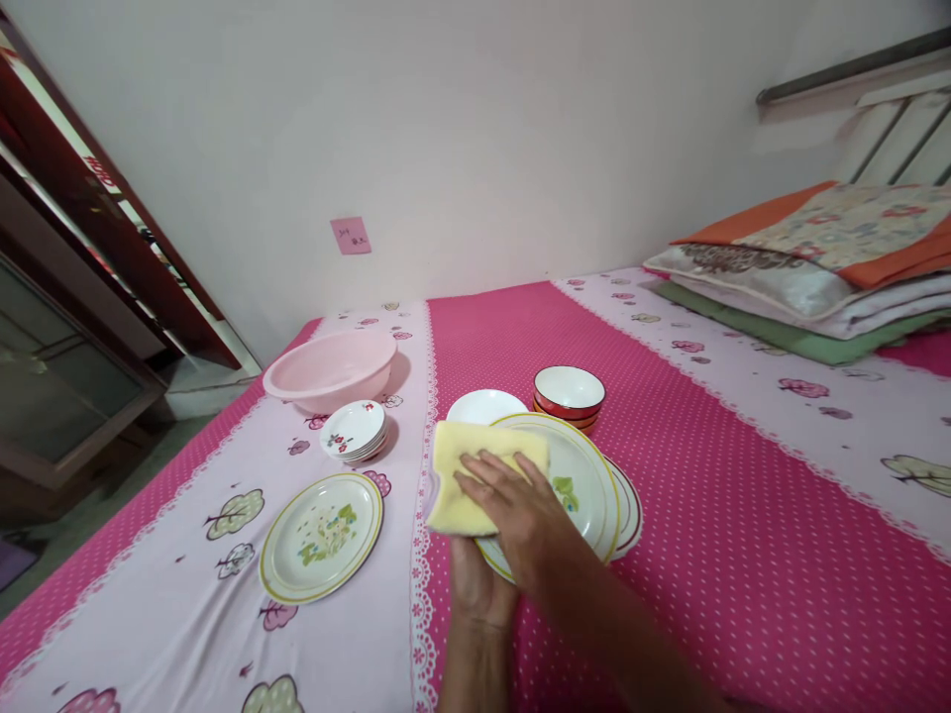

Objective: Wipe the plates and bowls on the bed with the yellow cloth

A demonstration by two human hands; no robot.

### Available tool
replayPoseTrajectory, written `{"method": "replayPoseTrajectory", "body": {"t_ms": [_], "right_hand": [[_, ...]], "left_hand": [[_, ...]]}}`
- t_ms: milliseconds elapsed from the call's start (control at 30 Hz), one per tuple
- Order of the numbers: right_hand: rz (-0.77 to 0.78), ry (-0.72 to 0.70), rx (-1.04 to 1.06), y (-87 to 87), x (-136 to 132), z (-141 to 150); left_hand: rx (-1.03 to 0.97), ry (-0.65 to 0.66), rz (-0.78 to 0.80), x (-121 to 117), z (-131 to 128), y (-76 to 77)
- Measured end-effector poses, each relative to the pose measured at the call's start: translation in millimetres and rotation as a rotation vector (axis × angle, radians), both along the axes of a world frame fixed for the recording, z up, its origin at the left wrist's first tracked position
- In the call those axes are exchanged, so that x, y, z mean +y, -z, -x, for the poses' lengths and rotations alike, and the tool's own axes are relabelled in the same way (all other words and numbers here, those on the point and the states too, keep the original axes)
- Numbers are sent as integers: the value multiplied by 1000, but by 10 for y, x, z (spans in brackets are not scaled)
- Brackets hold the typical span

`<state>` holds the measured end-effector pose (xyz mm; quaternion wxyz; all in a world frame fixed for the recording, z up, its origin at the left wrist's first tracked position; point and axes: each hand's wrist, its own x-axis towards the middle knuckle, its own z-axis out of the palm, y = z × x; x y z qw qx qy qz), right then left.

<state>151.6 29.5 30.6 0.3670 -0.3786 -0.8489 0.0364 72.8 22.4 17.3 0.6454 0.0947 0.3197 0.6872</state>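
A cream plate with a yellow-green rim and a leaf pattern (590, 485) is tilted up in front of me. My left hand (479, 584) supports its lower left edge from beneath, its fingers mostly hidden behind the plate and cloth. Over the plate's left part lies a folded yellow cloth (453, 485). My right hand (520, 500) presses on that cloth with its fingers laid across it. Partly behind the held plate show a plate with a brown-lined rim (631, 510), a white plate (482, 404) and stacked red-sided bowls (569, 388).
On the left, a matching patterned plate (321, 540) lies on the pink-and-white bedspread (743, 555). Beyond it are several stacked small floral dishes (355, 428) and a pink basin (331, 374). Folded bedding (802, 282) is piled at the far right, near the wall (520, 149).
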Motion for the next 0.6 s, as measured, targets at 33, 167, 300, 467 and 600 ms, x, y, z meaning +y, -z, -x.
{"method": "replayPoseTrajectory", "body": {"t_ms": [33,167,300,467,600], "right_hand": [[-3,27,-14,-30,22,-59],[11,144,-65,-120,117,-303],[65,211,-126,-116,179,-451],[111,80,-153,-120,24,-468],[74,-112,-124,-53,-204,-406]], "left_hand": [[-96,42,-30,12,-5,6],[-325,192,-191,27,41,93],[-310,213,-254,38,151,121],[-272,37,-203,89,402,96],[-263,-23,-197,106,626,134]]}}
